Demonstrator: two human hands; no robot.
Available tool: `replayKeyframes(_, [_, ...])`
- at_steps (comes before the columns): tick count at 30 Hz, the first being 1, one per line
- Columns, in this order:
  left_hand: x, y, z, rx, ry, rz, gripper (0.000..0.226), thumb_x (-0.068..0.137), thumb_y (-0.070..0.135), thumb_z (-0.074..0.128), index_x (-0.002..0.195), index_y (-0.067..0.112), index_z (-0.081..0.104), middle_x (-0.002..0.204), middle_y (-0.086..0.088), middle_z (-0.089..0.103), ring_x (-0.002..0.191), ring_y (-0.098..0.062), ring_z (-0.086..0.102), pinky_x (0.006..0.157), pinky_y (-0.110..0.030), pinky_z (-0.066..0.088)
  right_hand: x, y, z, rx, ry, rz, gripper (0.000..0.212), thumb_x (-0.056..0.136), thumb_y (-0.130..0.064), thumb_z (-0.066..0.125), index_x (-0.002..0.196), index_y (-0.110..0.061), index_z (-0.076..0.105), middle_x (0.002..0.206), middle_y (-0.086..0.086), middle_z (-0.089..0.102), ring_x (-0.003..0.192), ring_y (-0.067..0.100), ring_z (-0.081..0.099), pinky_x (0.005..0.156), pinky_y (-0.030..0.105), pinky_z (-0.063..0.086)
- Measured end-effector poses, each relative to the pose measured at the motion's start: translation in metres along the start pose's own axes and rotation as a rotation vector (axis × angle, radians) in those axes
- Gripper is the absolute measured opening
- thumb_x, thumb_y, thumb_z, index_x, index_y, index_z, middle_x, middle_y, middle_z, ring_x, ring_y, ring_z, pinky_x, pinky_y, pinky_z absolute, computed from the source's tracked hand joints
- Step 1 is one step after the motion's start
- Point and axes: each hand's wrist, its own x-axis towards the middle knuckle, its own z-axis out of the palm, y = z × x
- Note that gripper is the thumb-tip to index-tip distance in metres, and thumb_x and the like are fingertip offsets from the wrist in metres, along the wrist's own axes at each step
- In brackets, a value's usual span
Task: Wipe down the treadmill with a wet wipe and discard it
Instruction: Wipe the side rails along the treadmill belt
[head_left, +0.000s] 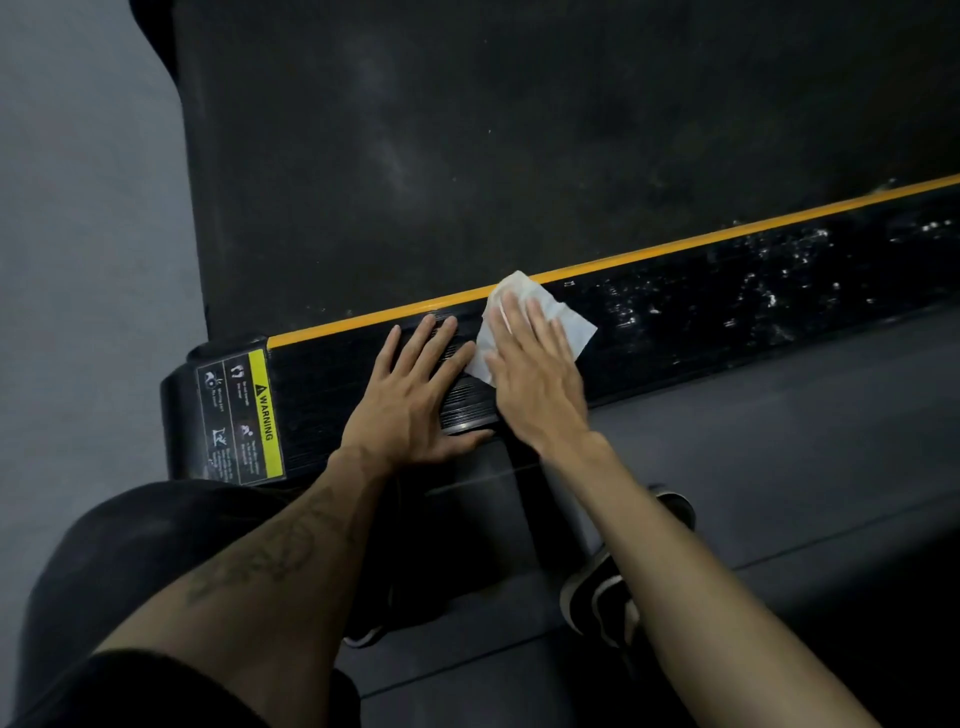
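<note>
Knelt close; left hand (415, 395) flat, bracing on side rail (675, 312); at 2 o'clock, right hand (535, 364) pressed wet wipe (566, 319) flat-fingered for scrubbing.

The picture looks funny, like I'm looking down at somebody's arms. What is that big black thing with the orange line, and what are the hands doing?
The camera sits on a person's head and looks down, so you see their own arms and hands. The big black thing is a treadmill, a machine people run on. The orange stripe marks the edge of the side rail next to the running belt. The right hand lies flat on a white wet wipe and presses it on the rail to clean it. The left hand rests flat on the rail beside it, holding nothing. Near the rail's end is a yellow warning sticker. Below you can see the person's shoe on the floor.
</note>
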Motion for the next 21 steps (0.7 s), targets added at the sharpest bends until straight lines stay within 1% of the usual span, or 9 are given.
replayKeyframes(2, [0.0,0.0,-0.001,0.006,-0.001,-0.003,0.102,0.084,0.084,0.048,0.159,0.016,0.037,0.17,-0.013,0.02,0.16,-0.029,0.009,0.127,-0.058,0.01,0.005,0.02,-0.006,-0.009,-0.008,-0.028,0.06,0.107,-0.037,0.012,0.163,-0.021,0.023,0.171,-0.004,0.015,0.159,0.02,0.012,0.128,0.042,0.007])
replayKeyframes(5, [0.0,0.0,-0.002,0.007,-0.01,0.0,0.103,0.084,0.086,0.046,0.16,0.017,0.034,0.171,-0.013,0.019,0.16,-0.029,0.007,0.128,-0.057,0.009,0.015,0.035,-0.01,0.066,0.0,0.167,0.054,0.112,-0.033,0.025,0.164,-0.023,0.017,0.172,-0.005,0.007,0.159,0.018,0.001,0.129,0.043,0.001])
replayKeyframes(7, [0.0,0.0,-0.002,0.0,-0.004,0.003,0.103,0.084,0.085,0.047,0.16,0.016,0.035,0.17,-0.013,0.019,0.16,-0.029,0.008,0.127,-0.058,0.01,0.018,0.016,-0.009,0.089,0.033,0.256,0.056,0.111,-0.034,0.026,0.164,-0.021,0.015,0.173,-0.002,0.006,0.159,0.022,-0.001,0.129,0.047,0.001])
replayKeyframes(10, [0.0,0.0,-0.002,-0.007,0.007,0.0,0.102,0.084,0.084,0.047,0.16,0.016,0.036,0.17,-0.013,0.021,0.159,-0.029,0.01,0.127,-0.059,0.012,0.008,-0.005,0.0,0.049,0.016,0.051,0.06,0.108,-0.04,0.018,0.163,-0.019,0.024,0.172,0.003,0.014,0.159,0.026,0.009,0.127,0.049,0.007])
replayKeyframes(12, [0.0,0.001,-0.002,-0.006,0.007,0.004,0.102,0.085,0.084,0.047,0.16,0.016,0.036,0.17,-0.013,0.021,0.159,-0.029,0.01,0.126,-0.059,0.013,0.006,0.01,-0.002,0.005,-0.024,-0.066,0.061,0.106,-0.045,0.014,0.163,-0.025,0.024,0.172,-0.002,0.013,0.159,0.022,0.009,0.128,0.046,0.007])
replayKeyframes(13, [0.0,0.001,-0.002,0.0,0.009,0.002,0.102,0.084,0.084,0.048,0.159,0.016,0.036,0.17,-0.013,0.021,0.159,-0.029,0.01,0.126,-0.059,0.013,0.01,0.022,-0.004,0.01,-0.028,-0.046,0.06,0.106,-0.045,0.014,0.163,-0.029,0.023,0.172,-0.004,0.012,0.159,0.019,0.008,0.127,0.044,0.005])
replayKeyframes(15, [0.0,0.001,-0.003,0.005,0.006,0.003,0.102,0.084,0.084,0.048,0.159,0.016,0.037,0.17,-0.013,0.021,0.159,-0.03,0.01,0.127,-0.058,0.013,0.017,0.038,-0.008,0.068,0.003,0.121,0.055,0.109,-0.042,0.022,0.163,-0.03,0.023,0.172,-0.005,0.01,0.159,0.018,0.004,0.127,0.043,0.002])
replayKeyframes(18, [0.0,0.001,-0.002,0.003,-0.002,-0.001,0.102,0.084,0.085,0.047,0.16,0.016,0.036,0.17,-0.013,0.02,0.16,-0.03,0.009,0.127,-0.058,0.011,0.022,0.019,-0.007,0.1,0.062,0.294,0.055,0.111,-0.04,0.027,0.163,-0.024,0.022,0.172,-0.003,0.011,0.159,0.023,0.002,0.127,0.047,0.002])
replayKeyframes(21, [0.0,0.0,-0.001,-0.009,0.013,0.002,0.102,0.085,0.083,0.048,0.16,0.016,0.035,0.17,-0.013,0.021,0.159,-0.03,0.01,0.126,-0.059,0.013,0.017,-0.006,-0.001,0.09,0.024,0.087,0.059,0.108,-0.045,0.018,0.162,-0.024,0.026,0.172,-0.002,0.015,0.159,0.026,0.007,0.127,0.049,0.005])
